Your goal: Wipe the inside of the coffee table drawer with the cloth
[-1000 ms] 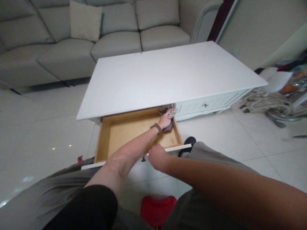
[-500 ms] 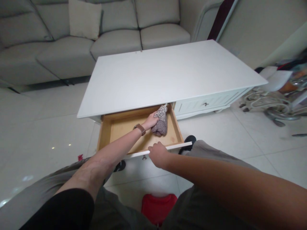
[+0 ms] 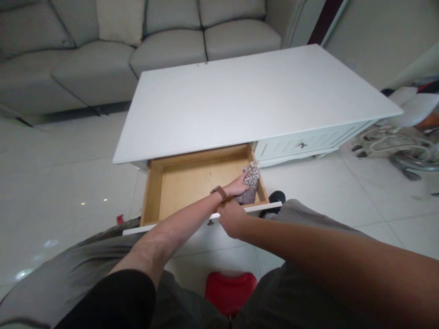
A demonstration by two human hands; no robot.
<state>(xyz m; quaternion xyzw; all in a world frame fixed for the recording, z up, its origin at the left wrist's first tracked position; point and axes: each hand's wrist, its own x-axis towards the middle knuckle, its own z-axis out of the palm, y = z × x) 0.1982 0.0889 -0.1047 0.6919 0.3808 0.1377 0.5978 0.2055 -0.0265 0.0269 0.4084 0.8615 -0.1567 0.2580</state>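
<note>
My left hand [image 3: 239,184], with a brown-strapped watch [image 3: 219,192] on its wrist, reaches into the pulled-out wooden drawer [image 3: 185,180]. Its fingers are closed on a folded cloth [image 3: 251,177], white with a dark pattern at one end and plain grey-purple at the other. The cloth lies in the drawer's front right corner, its near end partly hidden. My right hand [image 3: 232,218] is wrapped over the top of the drawer's white front [image 3: 262,207], right of the small knob [image 3: 210,222]. Its thumb side is close to my left wrist.
The drawer belongs to a white coffee table [image 3: 254,100] with a shut drawer [image 3: 298,146] on the right. Behind stands a grey sofa [image 3: 168,50] with a cushion [image 3: 120,20]. A red seat [image 3: 230,290] is between my legs; a metal-framed object [image 3: 408,146] stands at right.
My left hand has moved the cloth from the drawer's back right toward its front right corner. My right hand stays on the drawer front. The view has shifted slightly.
</note>
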